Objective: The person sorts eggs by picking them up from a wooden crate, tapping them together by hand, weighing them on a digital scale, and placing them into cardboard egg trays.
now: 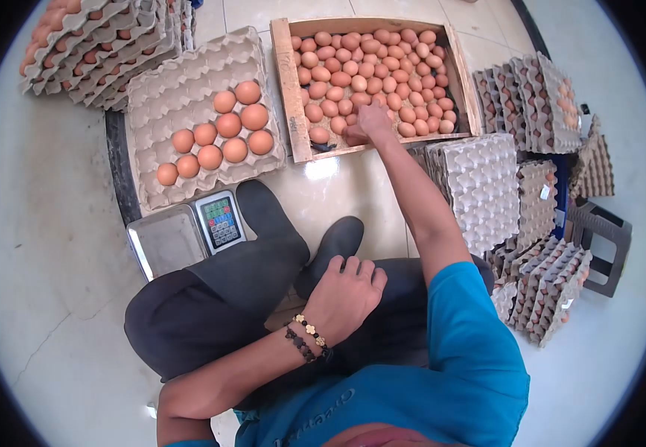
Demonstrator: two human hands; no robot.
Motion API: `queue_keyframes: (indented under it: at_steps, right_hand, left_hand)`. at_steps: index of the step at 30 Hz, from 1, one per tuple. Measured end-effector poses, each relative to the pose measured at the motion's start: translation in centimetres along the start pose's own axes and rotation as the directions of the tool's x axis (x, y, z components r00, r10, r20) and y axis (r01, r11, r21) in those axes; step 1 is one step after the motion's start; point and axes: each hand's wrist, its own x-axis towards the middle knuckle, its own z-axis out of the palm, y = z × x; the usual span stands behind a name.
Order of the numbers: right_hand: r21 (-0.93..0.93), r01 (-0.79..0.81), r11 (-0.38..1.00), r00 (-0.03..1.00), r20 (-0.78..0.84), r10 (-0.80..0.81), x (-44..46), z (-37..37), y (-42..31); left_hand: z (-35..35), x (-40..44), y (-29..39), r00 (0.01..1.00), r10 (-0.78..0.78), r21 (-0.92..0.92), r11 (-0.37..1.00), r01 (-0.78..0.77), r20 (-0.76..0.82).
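My right hand [373,124] reaches into the near side of a wooden crate [287,89] full of loose brown eggs [360,83]. Its fingers are bent down around an egg there, partly hidden by the hand. My left hand [347,296] rests over my leg, back upward, holding nothing, its fingers loosely bent and a little apart. Left of the crate lies a grey egg tray [155,112], with several brown eggs [227,125] in the cups of its right and lower part and bare cups elsewhere.
A digital scale [218,222] with a metal pan stands by my boot [271,231]. Stacked egg-filled trays [114,52] rise at the upper left. On the right are a stack of trays [479,186], more filled trays [531,100] and a dark plastic stool [602,246].
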Motion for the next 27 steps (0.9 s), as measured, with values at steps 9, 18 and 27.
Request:
queue_keyframes:
  at_steps: [9,18,27]
  right_hand:
    - [0.132,0.059,0.99,0.998,-0.012,-0.058,2.2,2.7,0.9]
    - [0.918,-0.044,0.394,0.996,0.071,-0.054,1.5,0.2,2.8]
    - [0.855,-0.121,-0.504,0.953,-0.042,-0.301,-11.1,-10.7,6.6]
  left_hand:
    - [-0.5,0.2,0.2,1.0,0.018,-0.001,1.0,-0.018,-0.023]
    - [-0.7,0.1,0.0,0.998,0.02,0.061,0.998,-0.017,-0.051]
    - [-2.4,0.1,0.6,0.978,0.102,0.097,0.992,-0.086,-0.18]
